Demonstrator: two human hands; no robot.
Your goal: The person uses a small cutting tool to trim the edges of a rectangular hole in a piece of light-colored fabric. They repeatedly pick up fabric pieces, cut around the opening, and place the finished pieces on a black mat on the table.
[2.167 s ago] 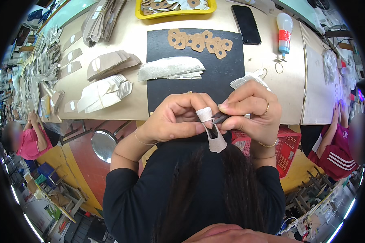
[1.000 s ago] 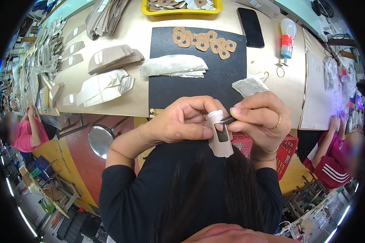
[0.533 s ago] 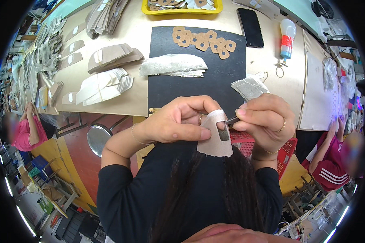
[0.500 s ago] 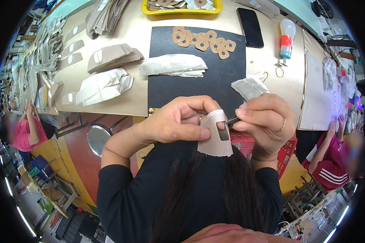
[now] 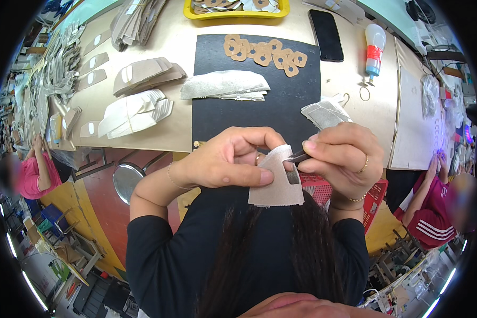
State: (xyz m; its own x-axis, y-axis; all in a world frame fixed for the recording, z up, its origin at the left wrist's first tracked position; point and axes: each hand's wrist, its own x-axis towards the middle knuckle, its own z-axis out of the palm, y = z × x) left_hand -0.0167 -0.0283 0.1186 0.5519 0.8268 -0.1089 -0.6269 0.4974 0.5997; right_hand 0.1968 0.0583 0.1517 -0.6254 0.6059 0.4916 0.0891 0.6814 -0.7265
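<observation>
My left hand (image 5: 230,161) pinches a beige fabric piece (image 5: 270,192) between thumb and fingers, in front of my chest. A rectangular cutout with a dark grey patch (image 5: 292,176) showing in it lies near the piece's right edge. In my right hand (image 5: 346,153), thumb and fingers close on slim dark tweezers (image 5: 300,157). Their tip reaches the upper end of the cutout. Just beyond that hand lies a small stack of grey pieces (image 5: 323,113). Farther off, a pile of whitish curved pieces (image 5: 225,85) rests on the black mat (image 5: 249,117).
Brown rings (image 5: 265,53) lie on the mat, below a yellow tray (image 5: 236,16). A phone (image 5: 326,36) and a glue bottle (image 5: 374,50) are at right. Bundled pieces (image 5: 135,112) cover the left side. A red basket (image 5: 373,204) and stool (image 5: 128,180) stand below; two people work at the sides.
The fabric piece has turned and flattened toward the camera, its lower left corner now farther left. The tweezers' tip has moved slightly left and up at the cutout.
</observation>
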